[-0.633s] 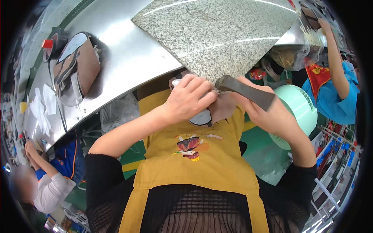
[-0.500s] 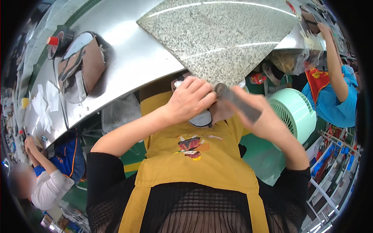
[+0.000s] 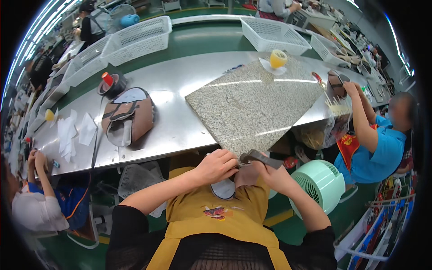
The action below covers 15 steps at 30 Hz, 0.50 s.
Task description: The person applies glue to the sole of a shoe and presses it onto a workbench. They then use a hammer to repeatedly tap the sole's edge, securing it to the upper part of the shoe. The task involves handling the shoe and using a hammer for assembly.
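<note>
My right hand (image 3: pixel 280 181) is closed on a hammer (image 3: pixel 269 160) with a curved dark metal head; its handle is hidden in my grip. The hammer's face is at the near corner of a speckled stone slab (image 3: pixel 247 108), close to my left fingertips. With fingers bent and pressed together, my left hand (image 3: pixel 215 167) holds the edge of a brown bag piece (image 3: pixel 247 174) against that corner. The rest of the piece hangs over my yellow apron (image 3: pixel 189 195), showing a pale rounded panel (image 3: pixel 222 189) with dark edging.
On the metal bench (image 3: pixel 175 126) stand a similar brown bag (image 3: pixel 139 114), a dark round holder (image 3: pixel 118 87) with a red cap, and white paper pieces (image 3: pixel 67 135). A yellow jar (image 3: pixel 278 58) sits on the slab. A green fan (image 3: pixel 317 186) and a co-worker in blue (image 3: pixel 382 144) are at right.
My view has tilted up, bringing the far side of the bench into sight. The hammer, blurred before, is now sharper and sits at the slab corner by my left fingers.
</note>
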Available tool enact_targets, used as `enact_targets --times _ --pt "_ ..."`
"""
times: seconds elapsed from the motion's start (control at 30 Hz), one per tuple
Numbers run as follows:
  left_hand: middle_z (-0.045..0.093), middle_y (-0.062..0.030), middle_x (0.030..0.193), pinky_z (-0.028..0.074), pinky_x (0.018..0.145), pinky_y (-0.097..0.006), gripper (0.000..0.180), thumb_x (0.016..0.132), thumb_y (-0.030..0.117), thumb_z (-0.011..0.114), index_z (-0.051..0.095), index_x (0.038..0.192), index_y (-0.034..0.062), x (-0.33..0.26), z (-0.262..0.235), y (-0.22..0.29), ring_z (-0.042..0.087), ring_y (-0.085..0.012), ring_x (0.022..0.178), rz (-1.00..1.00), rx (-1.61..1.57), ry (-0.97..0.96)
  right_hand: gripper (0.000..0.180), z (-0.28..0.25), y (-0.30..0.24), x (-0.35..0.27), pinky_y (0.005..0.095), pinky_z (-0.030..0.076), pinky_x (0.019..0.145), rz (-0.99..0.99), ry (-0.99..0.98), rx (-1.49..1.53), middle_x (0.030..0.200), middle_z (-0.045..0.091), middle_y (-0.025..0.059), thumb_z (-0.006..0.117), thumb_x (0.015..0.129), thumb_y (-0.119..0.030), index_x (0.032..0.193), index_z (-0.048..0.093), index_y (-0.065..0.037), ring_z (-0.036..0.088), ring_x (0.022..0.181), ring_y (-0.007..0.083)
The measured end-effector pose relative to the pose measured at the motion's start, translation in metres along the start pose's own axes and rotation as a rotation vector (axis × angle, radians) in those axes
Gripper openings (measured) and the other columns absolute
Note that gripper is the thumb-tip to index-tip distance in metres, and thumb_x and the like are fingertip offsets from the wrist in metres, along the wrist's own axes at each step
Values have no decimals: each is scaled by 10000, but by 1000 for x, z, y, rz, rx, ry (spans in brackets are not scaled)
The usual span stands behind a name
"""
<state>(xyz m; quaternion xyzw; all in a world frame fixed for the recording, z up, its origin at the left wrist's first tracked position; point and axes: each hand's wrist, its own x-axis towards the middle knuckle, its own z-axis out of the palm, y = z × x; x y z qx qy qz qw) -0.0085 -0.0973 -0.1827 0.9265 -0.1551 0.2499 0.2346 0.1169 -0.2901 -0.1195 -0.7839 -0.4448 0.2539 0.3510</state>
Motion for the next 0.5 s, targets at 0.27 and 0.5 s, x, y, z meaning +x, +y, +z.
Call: enact_targets --times 0.27,0.5 --pt "624 -53 865 490 742 -367 160 841 178 640 663 996 146 -27 -42 23 601 -249 863 -298 -225 -274 274 -16 17 61 434 504 712 -180 212 -464 949 612 111 615 862 -287 1060 573 -102 620 841 356" --pt "686 -104 1026 521 798 -350 213 890 153 620 660 1052 21 -64 -126 55 663 -242 901 -844 -599 -144 402 -12 58 96 394 463 872 -331 253 -529 1119 557 153 678 814 -277 1156 575 -91 561 1057 328"
